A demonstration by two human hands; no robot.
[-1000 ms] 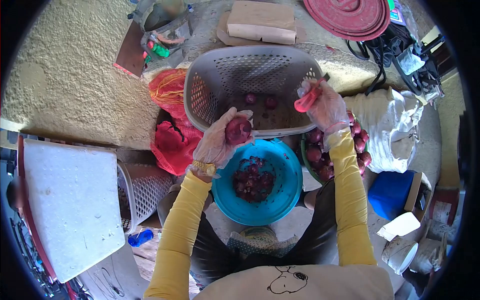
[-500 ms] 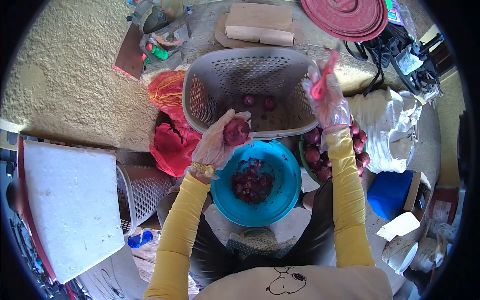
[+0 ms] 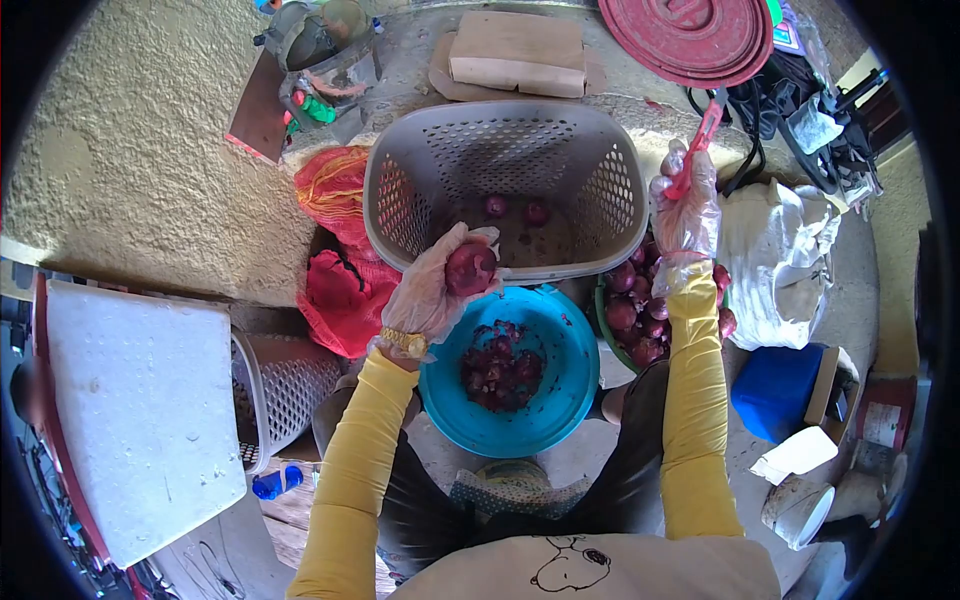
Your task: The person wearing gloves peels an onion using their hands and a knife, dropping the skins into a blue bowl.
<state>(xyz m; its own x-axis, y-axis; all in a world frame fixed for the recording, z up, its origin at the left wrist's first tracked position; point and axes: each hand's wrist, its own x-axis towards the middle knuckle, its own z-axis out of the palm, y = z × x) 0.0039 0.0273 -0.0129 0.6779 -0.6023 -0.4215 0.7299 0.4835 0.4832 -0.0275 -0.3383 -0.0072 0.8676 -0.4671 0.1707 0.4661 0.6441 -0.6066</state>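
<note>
My left hand (image 3: pixel 430 285), in a clear plastic glove, is closed around a red onion (image 3: pixel 471 269) above the left rim of a blue basin (image 3: pixel 440 410). Onion skins and scraps (image 3: pixel 502 370) lie inside the basin. Also gloved, my right hand (image 3: pixel 686 215) is raised to the right of a grey perforated basket (image 3: pixel 400 190) and grips a slim pink tool (image 3: pixel 708 125) that points up and away. Its working part cannot be made out. Two onions (image 3: pixel 536 212) rest on the basket's floor. Below my right forearm, a green container (image 3: pixel 612 340) holds several red onions (image 3: pixel 622 313).
Red mesh sacks (image 3: pixel 345 290) lie left of the basket, a white sack (image 3: pixel 775 260) to the right. A cardboard box (image 3: pixel 517 50) and a red lid (image 3: pixel 690 35) sit behind. A white foam board (image 3: pixel 140 410) and second basket (image 3: pixel 290 385) stand left; a blue container (image 3: pixel 780 390) stands right.
My right hand has moved to the right, away from the basket's rim, with the pink tool still in it. My left hand and its onion have hardly moved.
</note>
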